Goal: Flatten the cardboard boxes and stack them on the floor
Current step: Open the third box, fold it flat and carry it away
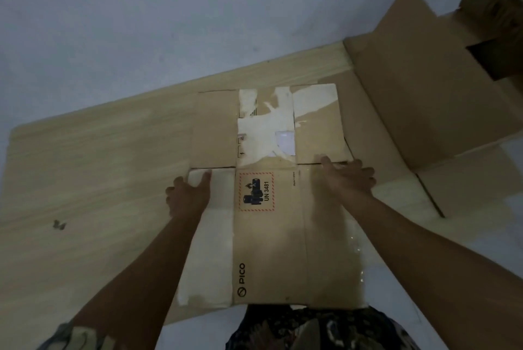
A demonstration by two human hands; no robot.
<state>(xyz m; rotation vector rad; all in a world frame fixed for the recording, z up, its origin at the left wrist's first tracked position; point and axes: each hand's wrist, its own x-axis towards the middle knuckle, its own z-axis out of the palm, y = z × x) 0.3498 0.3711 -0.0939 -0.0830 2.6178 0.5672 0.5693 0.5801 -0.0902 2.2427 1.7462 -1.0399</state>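
Observation:
A flattened brown cardboard box [283,242] with a PICO logo, a UN 3481 battery label and torn white tape lies in front of me on a pale sheet. Its far flaps [266,123] lie spread out flat. My left hand [188,194] rests on the box's left edge near the flap fold, fingers curled around the edge. My right hand [346,177] presses palm-down on the right side at the fold line, fingers spread. A larger brown box [424,100], still standing with open flaps, sits at the right.
A large pale wood-grain sheet [99,174] lies under the flattened box on the grey-white floor [113,24]. A small dark scrap [59,225] lies on the sheet at left. Patterned clothing [311,330] shows at the bottom edge.

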